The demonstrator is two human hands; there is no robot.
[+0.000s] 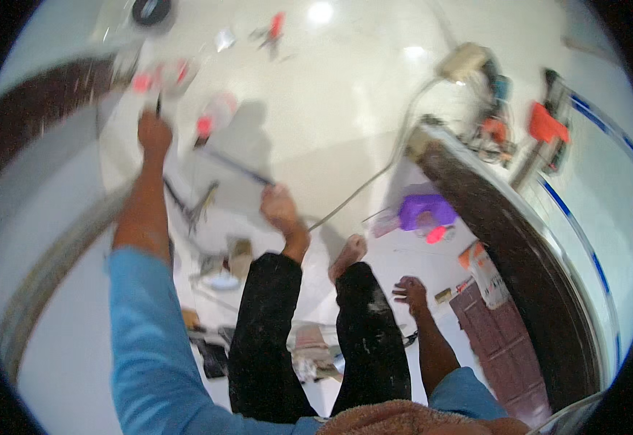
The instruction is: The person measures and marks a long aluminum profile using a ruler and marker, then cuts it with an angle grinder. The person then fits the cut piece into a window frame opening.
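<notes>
My left hand (155,135) is closed, reaching out at the far left. A thin dark object (158,105) sticks up from its fist, too blurred to name. Just beyond the fist, a clear bottle with a pink cap (142,82) lies on the floor. A second pink-capped bottle (218,112) is a little to the right. My right hand (412,292) hangs beside my right knee with its fingers apart and nothing seen in it. Nearest to it are a small tan block (443,295) and a brown panelled board (501,348).
A long dark bar (240,167) reaches my left foot (280,206). A cable (371,181) crosses the floor from a pale box (465,61). On the right, a dark brown plank (512,239) stands beyond a purple container (427,210) and an orange-and-white bag (489,279).
</notes>
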